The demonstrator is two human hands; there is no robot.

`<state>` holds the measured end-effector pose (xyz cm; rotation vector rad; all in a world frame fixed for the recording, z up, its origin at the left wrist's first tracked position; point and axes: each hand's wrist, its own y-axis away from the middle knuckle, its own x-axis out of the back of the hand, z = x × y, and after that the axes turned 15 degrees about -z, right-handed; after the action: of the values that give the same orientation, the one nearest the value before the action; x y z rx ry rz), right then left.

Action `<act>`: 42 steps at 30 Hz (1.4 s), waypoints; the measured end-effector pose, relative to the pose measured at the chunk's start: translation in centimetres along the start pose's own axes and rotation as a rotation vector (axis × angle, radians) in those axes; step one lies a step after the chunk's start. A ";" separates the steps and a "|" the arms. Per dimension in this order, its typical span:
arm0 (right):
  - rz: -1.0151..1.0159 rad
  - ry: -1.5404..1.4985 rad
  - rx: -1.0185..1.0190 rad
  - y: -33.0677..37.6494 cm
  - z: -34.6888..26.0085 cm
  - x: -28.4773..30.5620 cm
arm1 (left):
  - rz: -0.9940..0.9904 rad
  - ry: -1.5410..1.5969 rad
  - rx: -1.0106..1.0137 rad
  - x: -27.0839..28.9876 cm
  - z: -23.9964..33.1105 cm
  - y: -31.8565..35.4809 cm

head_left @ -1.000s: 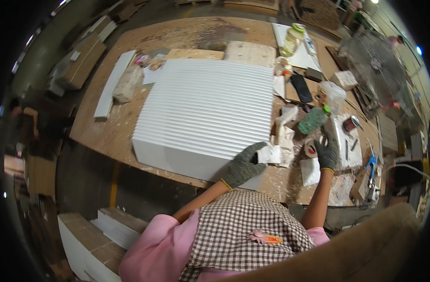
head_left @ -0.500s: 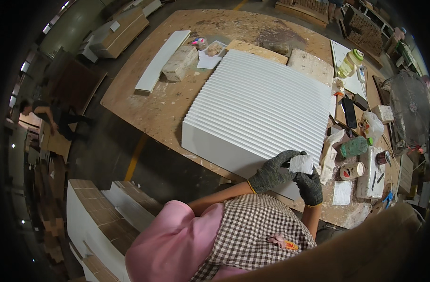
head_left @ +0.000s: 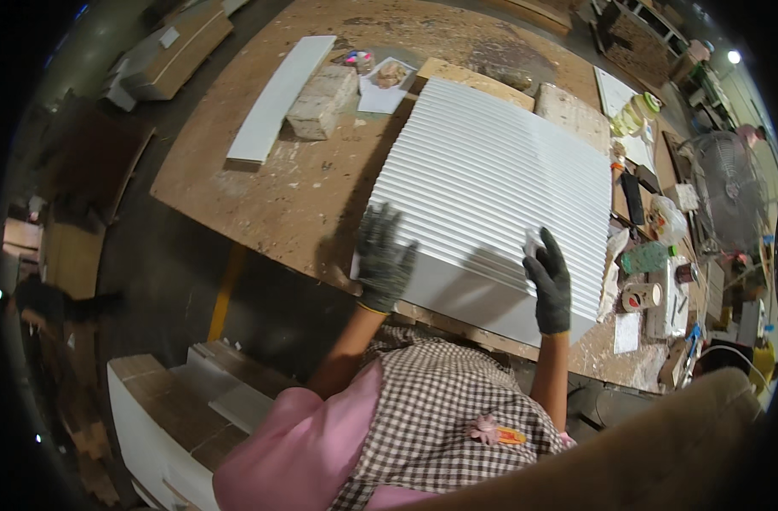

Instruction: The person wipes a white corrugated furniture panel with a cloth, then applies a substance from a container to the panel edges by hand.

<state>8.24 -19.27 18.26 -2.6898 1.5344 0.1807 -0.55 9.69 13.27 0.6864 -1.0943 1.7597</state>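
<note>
A wide white block with a ridged top, like boards lined up side by side (head_left: 500, 162), lies on the worktable in front of me. My left hand (head_left: 384, 260), in a dark grey knit glove, is open at the block's left edge, fingers extended over the ridges. At the block's near right part is my right hand (head_left: 551, 285), gloved alike. It pinches a small white folded sheet (head_left: 532, 242) between thumb and fingers, low over the ridges; most of the sheet is hidden behind the fingers.
The wooden worktable (head_left: 227, 183) carries a long white board (head_left: 283, 98) and a stained block (head_left: 323, 102) at far left. On the right are a green bottle (head_left: 647, 257), a paper cup (head_left: 641, 296) and a black phone (head_left: 632, 198). A fan (head_left: 729, 183) stands beyond; stacked boards (head_left: 163, 409) sit lower left.
My hands have parted from around the white sheet. The left moved left to the block's edge and opened; the right moved up over the ridges, keeping the sheet. The view has shifted slightly.
</note>
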 end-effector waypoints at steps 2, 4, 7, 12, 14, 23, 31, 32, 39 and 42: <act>0.124 0.288 0.087 -2.2 2.6 -1.0 | 0.020 -0.018 0.039 0.4 -2.4 -0.8; 0.113 0.758 -0.023 -4.5 0.8 -2.9 | -0.004 -0.061 -0.059 0.0 -4.6 -1.5; 0.046 1.087 0.096 -8.7 2.1 -3.8 | -0.067 -0.082 -0.081 -1.7 -5.2 -2.3; -0.040 1.272 0.076 -14.6 2.0 -9.1 | -0.018 -0.131 -0.101 -2.6 -5.5 -2.2; -0.070 1.351 0.152 -16.4 2.7 -10.8 | -0.034 -0.137 -0.114 -2.6 -5.4 -2.4; -0.008 1.431 0.053 -16.2 2.0 -8.4 | -0.030 -0.142 -0.085 -2.1 -5.4 -2.5; -0.048 1.399 0.135 -18.2 3.5 -10.5 | -0.061 -0.139 -0.099 -2.4 -5.2 -2.5; -0.039 1.392 0.102 -17.2 3.0 -9.8 | -0.057 -0.135 -0.088 -2.4 -5.5 -2.1; -0.053 1.385 -0.088 -14.9 1.5 -9.0 | -0.065 -0.096 -0.102 -2.4 -5.5 -2.4; -0.165 1.295 0.094 -14.2 2.4 -11.0 | -0.054 -0.101 -0.116 -2.7 -5.4 -2.6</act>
<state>14.72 -2.45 16.85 -2.8388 1.2710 -1.8643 3.00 13.86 9.66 0.7331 -1.2250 1.6172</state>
